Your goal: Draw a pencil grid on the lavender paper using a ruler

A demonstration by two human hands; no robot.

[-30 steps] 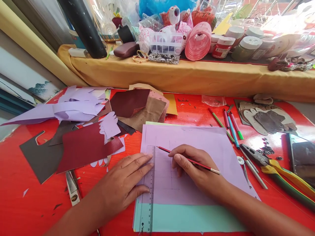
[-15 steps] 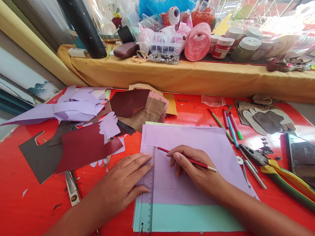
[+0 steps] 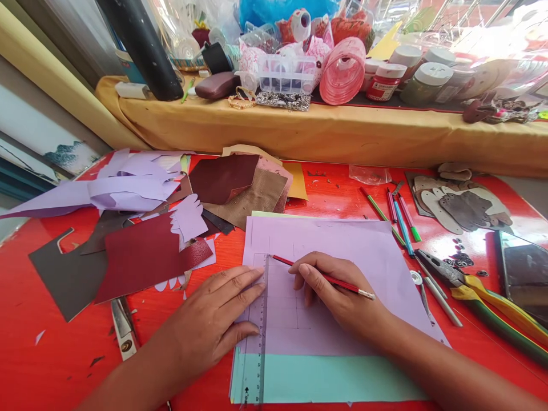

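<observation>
A purple sheet (image 3: 342,240) with faint pencil lines lies on a light green sheet (image 3: 334,379). A clear ruler (image 3: 256,365) runs lengthwise along the purple sheet's left part. My left hand (image 3: 218,319) lies flat over the ruler, its fingers apart and fingertips near the ruler's right edge. Between the fingers of my right hand (image 3: 336,285) is a red pencil (image 3: 349,285), its tip touching or just over the paper at the ruler's upper right edge.
Leather pieces (image 3: 141,257) and purple paper scraps (image 3: 128,185) lie left, with scissors (image 3: 124,331) below. Colored pens (image 3: 405,222), pliers (image 3: 454,277) and a dark phone-like object (image 3: 524,274) are on the right. Jars (image 3: 428,80) stand on the cloth-covered ledge (image 3: 299,134) behind.
The whole view has shifted very slightly. Both hands, the ruler and the pencil keep the same places on the paper.
</observation>
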